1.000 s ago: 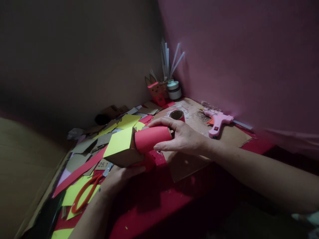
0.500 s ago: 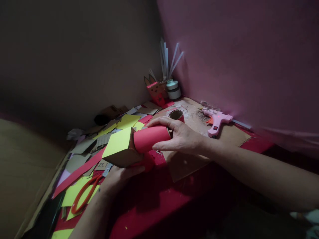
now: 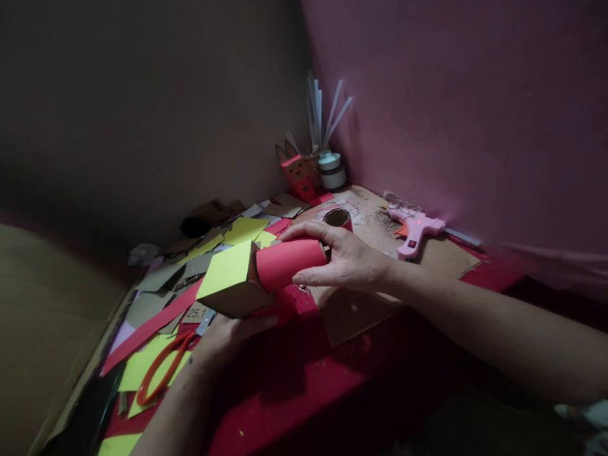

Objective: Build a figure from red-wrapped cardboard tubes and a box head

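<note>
A cardboard box [image 3: 228, 278] with a yellow paper face is held up over the table, tilted. My left hand [image 3: 237, 329] grips it from below, its fingers partly hidden under the box. Against the box's right side lies a red paper-covered tube [image 3: 289, 263]. My right hand [image 3: 346, 256] is closed around that tube's outer end, thumb in front and fingers over the top. Another red tube [image 3: 338, 218] stands upright just behind my right hand, its open end facing up. Something red shows beneath the box, too dark to make out.
Orange-handled scissors [image 3: 164, 373] lie among yellow paper and cardboard scraps at left. A pink glue gun [image 3: 418, 231] with a lit red light rests at right. Behind stand a lidded jar [image 3: 331, 171], a red cardboard animal figure [image 3: 299, 174] and white sticks [image 3: 317, 114].
Almost nothing differs. Both hands keep their hold on the box and the red tube; the whole view has shifted very slightly.
</note>
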A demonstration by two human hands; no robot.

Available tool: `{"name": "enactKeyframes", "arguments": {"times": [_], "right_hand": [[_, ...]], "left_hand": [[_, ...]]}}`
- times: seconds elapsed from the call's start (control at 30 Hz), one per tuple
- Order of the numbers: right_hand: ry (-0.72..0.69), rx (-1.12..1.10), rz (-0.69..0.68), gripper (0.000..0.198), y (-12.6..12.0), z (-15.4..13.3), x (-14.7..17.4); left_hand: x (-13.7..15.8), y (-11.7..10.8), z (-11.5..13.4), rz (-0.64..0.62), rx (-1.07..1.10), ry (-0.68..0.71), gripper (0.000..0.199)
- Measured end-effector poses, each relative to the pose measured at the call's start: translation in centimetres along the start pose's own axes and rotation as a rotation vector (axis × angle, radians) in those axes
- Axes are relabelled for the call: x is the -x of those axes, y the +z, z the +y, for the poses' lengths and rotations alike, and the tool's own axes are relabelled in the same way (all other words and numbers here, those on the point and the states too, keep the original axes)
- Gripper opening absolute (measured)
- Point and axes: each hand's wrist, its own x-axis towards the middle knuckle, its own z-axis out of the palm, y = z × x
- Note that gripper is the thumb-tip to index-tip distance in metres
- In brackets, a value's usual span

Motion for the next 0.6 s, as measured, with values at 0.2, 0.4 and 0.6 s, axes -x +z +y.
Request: {"name": "enactKeyframes", "arguments": {"times": [0.2,0.4,0.6], "right_hand": [[-0.009,-0.018,0.007,0.043,-0.05,0.01,-0.09],[-0.017,-0.001,0.004,0.041,-0.15,-0.2,-0.15],[-0.012,0.061,-0.013,0.041,-0.27,-0.29,-0.16]], "left_hand": [[-0.52,-0.53,-0.78,-0.075,-0.016,-0.034,0.05],[-0.47,-0.47,-1.04,-0.063,0.047,-0.063,0.038],[-0.25,-0.33,-0.75,-0.053,0.05,-0.139,0.036]]}}
